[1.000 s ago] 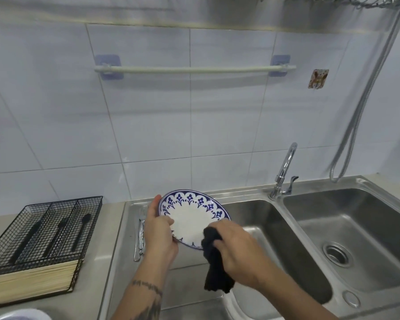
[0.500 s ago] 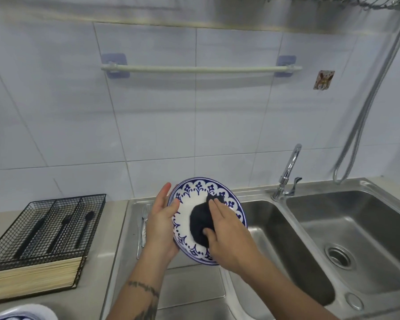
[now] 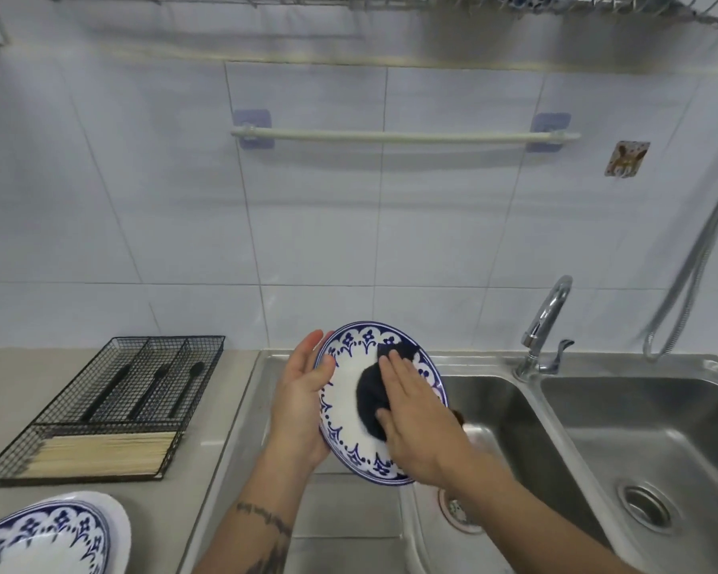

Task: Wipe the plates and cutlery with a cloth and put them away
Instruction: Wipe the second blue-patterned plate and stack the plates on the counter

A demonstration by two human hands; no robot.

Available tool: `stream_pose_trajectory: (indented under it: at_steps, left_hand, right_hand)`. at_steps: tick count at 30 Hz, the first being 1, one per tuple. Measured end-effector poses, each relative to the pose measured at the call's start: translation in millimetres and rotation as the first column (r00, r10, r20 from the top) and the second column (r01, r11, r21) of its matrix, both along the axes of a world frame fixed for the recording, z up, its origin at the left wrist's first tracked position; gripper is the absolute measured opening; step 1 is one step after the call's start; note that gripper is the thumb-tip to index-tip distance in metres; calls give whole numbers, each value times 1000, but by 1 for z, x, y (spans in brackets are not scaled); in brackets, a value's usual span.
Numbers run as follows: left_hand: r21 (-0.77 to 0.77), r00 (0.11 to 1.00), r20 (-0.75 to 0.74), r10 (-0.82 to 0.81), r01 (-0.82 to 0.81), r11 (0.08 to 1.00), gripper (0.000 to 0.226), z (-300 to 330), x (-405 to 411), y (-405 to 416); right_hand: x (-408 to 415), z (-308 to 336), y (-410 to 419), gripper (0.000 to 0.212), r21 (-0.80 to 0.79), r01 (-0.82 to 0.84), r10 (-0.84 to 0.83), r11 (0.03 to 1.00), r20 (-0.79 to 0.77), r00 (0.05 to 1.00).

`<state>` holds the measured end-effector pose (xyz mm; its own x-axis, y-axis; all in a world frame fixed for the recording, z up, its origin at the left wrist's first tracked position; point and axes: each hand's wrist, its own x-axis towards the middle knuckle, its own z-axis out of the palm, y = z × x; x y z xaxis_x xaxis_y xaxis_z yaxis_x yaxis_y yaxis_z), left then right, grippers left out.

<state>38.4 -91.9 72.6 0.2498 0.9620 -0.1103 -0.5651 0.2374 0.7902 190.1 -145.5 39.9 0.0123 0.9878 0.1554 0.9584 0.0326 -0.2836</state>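
A white plate with a blue patterned rim is held tilted up over the left side of the sink. My left hand grips its left edge, thumb on the front rim and fingers behind. My right hand presses a dark blue cloth flat against the plate's face with straight fingers. More blue-and-white plates sit stacked on the counter at the bottom left. Black-handled cutlery lies in a black wire tray on the left counter.
Pale chopsticks fill the tray's front compartment. A double steel sink with a faucet lies to the right. A hose hangs at the far right, a towel bar is on the wall and a wire dish rack runs overhead.
The plate has been lifted and tilted more upright. My right hand carried the cloth from the plate's lower rim onto its face and now presses it there with flat fingers.
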Motion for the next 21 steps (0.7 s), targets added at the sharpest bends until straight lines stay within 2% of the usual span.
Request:
stream_pose_trajectory:
  at_steps: [2,5,7,9,11,14,17,21]
  left_hand:
    - [-13,1000,-11,-12,12,1000,38,0,9,-7]
    - [-49,999,8,37,-37,998,40,3,10,-10]
    - [-46,997,24,79,-78,996,39,4,8,-9]
    - [-29,994,0,106,-106,994,39,6,11,-13]
    - [-28,994,-14,105,-105,994,38,4,17,-22]
    - [-50,996,17,85,-85,995,40,-1,21,-32]
    - [-74,991,31,127,-124,989,41,-4,10,-36]
    - [-133,969,46,243,-235,963,38,-15,-19,-39]
  right_hand:
    - [-13,3,-2,71,32,-89,91,996,-74,993]
    - [-15,7,-21,72,49,-280,283,959,-69,957]
    - [6,5,-25,73,16,-295,296,955,-47,954]
    - [25,2,-16,74,-16,-208,208,978,2,978]
    - [29,3,-7,72,-10,-142,142,990,-14,990]
    - [13,8,-6,71,63,-257,263,964,-117,958]
    - [-2,11,-18,72,108,-403,415,909,-135,900]
    - [-18,10,-20,70,72,-481,486,874,-151,861]
